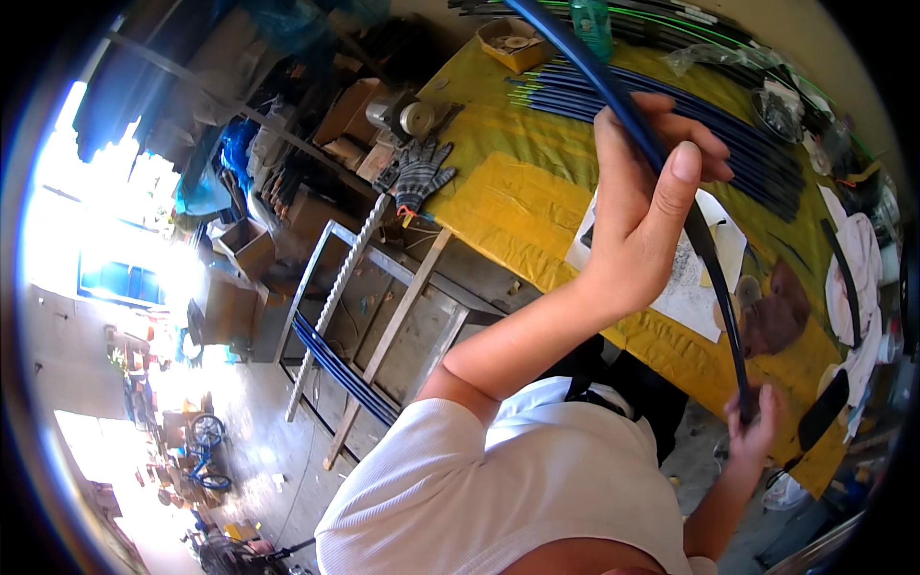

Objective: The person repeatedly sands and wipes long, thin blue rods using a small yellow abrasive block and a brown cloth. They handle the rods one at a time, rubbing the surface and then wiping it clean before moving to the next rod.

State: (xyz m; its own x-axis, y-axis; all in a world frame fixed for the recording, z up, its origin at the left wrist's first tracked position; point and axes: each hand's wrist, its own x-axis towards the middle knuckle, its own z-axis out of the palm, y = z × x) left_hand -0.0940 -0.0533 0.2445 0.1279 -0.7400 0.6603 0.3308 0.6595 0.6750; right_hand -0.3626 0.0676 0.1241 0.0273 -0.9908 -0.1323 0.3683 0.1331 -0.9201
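A long, slender rod [707, 251], glossy blue toward its upper end and black lower down, slants across the view with a slight bend. My left hand [644, 206] is raised over the table, its thumb on one side of the rod and its fingers curled behind it. Lower down, by the table's near right edge, my right hand [755, 425] is closed around the rod's narrow part. The rod's upper end runs out of view. Behind my left hand, a bundle of similar blue rods [757, 158], some green-tipped, lies on the table.
A yellow cover [517, 206] drapes the table. On it are white sheets [709, 307], a brown cloth [778, 311], a yellow box [516, 46] and a green bottle [592, 27]. A grey glove [419, 172] lies at its left corner. A metal frame [383, 259] holding more blue rods [345, 369] stands left.
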